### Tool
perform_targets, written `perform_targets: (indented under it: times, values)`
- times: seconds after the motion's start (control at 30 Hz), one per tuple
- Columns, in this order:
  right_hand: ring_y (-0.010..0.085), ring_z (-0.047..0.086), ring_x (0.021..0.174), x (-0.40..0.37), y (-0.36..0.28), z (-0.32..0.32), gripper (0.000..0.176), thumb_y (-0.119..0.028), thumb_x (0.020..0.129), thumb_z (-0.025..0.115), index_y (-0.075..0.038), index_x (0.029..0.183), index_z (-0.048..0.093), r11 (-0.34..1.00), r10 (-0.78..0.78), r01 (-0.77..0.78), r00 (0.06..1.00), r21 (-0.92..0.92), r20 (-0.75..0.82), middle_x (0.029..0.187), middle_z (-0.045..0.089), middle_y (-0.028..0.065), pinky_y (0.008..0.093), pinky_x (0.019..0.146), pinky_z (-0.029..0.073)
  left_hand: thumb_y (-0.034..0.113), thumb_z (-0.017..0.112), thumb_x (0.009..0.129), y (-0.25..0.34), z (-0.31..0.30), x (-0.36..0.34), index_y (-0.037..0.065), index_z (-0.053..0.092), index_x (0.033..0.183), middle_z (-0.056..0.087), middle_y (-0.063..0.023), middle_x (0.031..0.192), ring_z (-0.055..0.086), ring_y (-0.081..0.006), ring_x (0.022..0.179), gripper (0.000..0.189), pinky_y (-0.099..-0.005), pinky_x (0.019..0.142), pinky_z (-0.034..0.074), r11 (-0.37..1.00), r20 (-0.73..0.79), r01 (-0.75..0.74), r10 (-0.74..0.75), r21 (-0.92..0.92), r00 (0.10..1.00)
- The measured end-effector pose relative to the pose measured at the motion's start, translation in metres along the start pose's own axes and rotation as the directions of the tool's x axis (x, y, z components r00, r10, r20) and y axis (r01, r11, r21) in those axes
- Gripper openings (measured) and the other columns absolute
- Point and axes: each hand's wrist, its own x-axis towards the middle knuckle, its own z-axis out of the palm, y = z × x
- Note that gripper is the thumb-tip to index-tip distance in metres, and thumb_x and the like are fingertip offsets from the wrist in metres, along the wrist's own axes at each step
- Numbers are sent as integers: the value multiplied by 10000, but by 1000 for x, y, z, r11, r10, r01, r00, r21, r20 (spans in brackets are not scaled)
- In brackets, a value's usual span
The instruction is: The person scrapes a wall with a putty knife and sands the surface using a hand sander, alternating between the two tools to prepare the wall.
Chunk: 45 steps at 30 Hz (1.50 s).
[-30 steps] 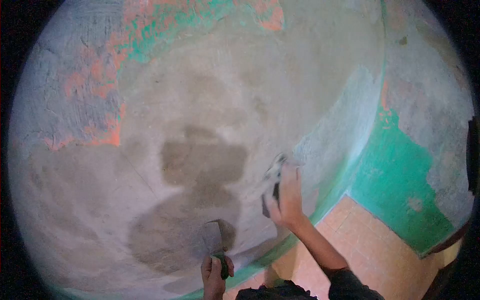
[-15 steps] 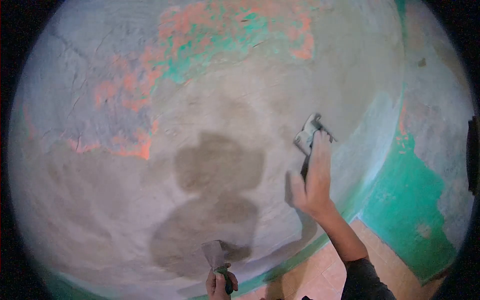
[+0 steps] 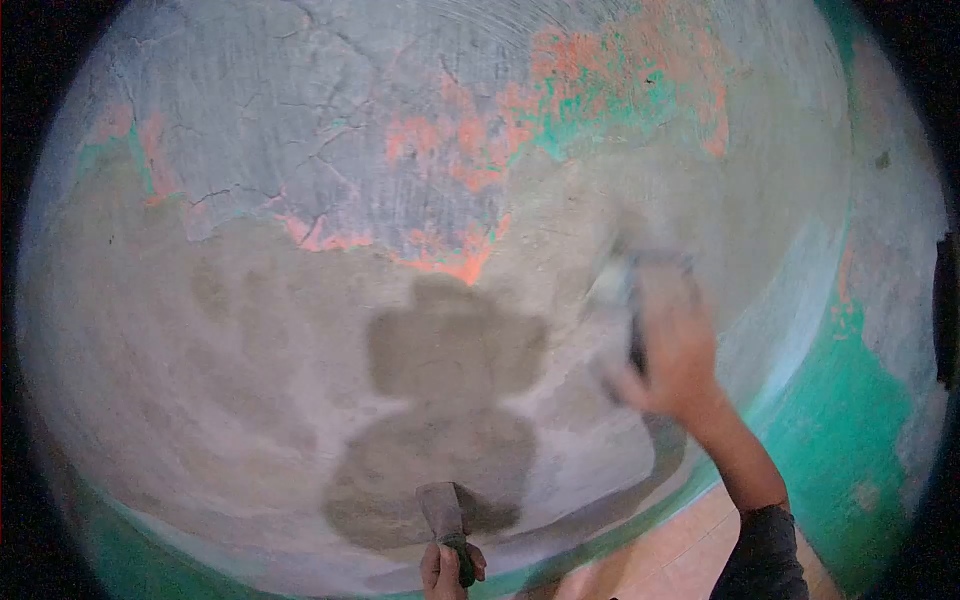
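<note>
Dim light from behind throws a soft head-and-shoulders shadow (image 3: 445, 400) on the plastered wall (image 3: 250, 330). Fisheye distortion bends the edges inside a black vignette. Motion blur smears the right hand (image 3: 670, 350) and its scraper (image 3: 612, 285); the left hand (image 3: 450, 570) and putty knife (image 3: 443, 512) look sharper.

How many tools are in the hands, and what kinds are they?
Narrow metal putty knife with green handle, in left hand: 1
Blurred pale flat-bladed tool, in right hand: 1
Total: 2
</note>
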Motion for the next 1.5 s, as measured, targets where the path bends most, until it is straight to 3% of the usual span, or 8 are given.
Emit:
perform_targets:
  times: [0.07,0.3,0.7,0.87,0.97,1.2,1.3,1.5]
  values:
    - [483,406,1259,29,10,-1,820,-422,802,618,115,1364,357,964,265,-258,936,61,-231,1363,414,323,564,1082,261,286,399,1036,12,-11,6,63,503,881,317,2,541,320,-110,438,291,-270,441,337,999,66,-41,41,3,997]
    - [436,385,1305,14,-79,24,842,-488,815,579,74,1394,339,993,-91,103,984,-65,155,1401,407,277,540,1093,264,267,401,1038,44,-71,13,88,505,808,336,4,545,312,-112,430,309,-275,435,321,999,120,44,-41,-21,992]
    - [440,452,1238,13,-158,39,847,-547,824,582,83,1355,386,843,536,-528,815,102,-219,1326,459,306,541,1071,294,349,395,1031,34,-166,1,95,551,849,459,3,589,379,-85,461,349,-250,439,299,917,170,361,-334,-169,927]
    - [472,433,1216,-46,-241,47,728,-380,852,602,107,1342,372,978,204,-209,964,11,169,1290,458,326,524,1078,283,372,385,1029,43,-185,16,86,542,867,487,-12,582,385,-88,445,365,-244,426,293,988,432,150,-115,-47,894]
    - [444,422,1245,-42,-221,55,828,-519,830,593,87,1352,381,812,581,-571,811,120,-68,1313,444,317,548,1083,266,395,380,1026,35,-195,13,81,539,868,493,-18,575,389,-93,442,386,-245,426,294,995,405,69,-90,65,910]
    - [487,308,1320,-101,-313,82,812,-406,859,573,116,1397,262,886,426,-462,837,28,343,1413,329,332,589,1104,173,349,394,1030,63,-187,5,50,564,968,503,-26,607,399,-101,443,349,-244,415,298,992,393,114,-126,54,911]
    - [492,290,1328,-89,-274,87,828,-417,868,553,130,1401,234,616,782,-781,622,97,46,1430,300,337,590,1115,132,353,543,958,35,-210,1,-49,485,1172,588,-110,755,541,-190,526,459,-314,453,441,941,257,327,-295,-90,920]
    - [477,200,1377,-141,-378,119,757,-303,906,505,151,1411,168,559,760,-805,593,198,266,1466,209,356,540,1137,107,366,604,921,45,-198,2,-63,478,1182,626,-147,817,549,-206,515,518,-331,442,444,966,274,243,-211,-88,938]
